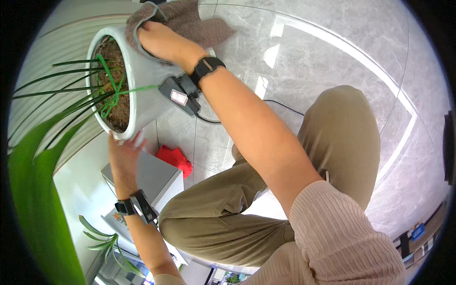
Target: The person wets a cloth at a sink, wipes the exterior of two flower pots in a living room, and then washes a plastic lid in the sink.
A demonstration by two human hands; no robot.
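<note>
A tall white planter (153,89) stands before me, its rim facing left in the picture. Soil (119,96) fills it, and long green leaves (42,171) rise from it, with green twine (115,89) tied around the stems. My right hand (155,39) presses a brown cloth (185,21) with a grey edge against the planter's side; the cloth hides most of the fingers. My left hand (124,153) is at the rim's lower edge, fingers spread and slightly blurred. Its fingertips are at the rim, but whether they touch it I cannot tell.
A grey-topped white cabinet (153,174) stands beside my left forearm. Behind it a red cloth-like item (174,160) lies on the grey tiled floor (320,53). A smaller potted-type plant (110,245) is at the lower left. A black cable (285,106) runs by my right arm.
</note>
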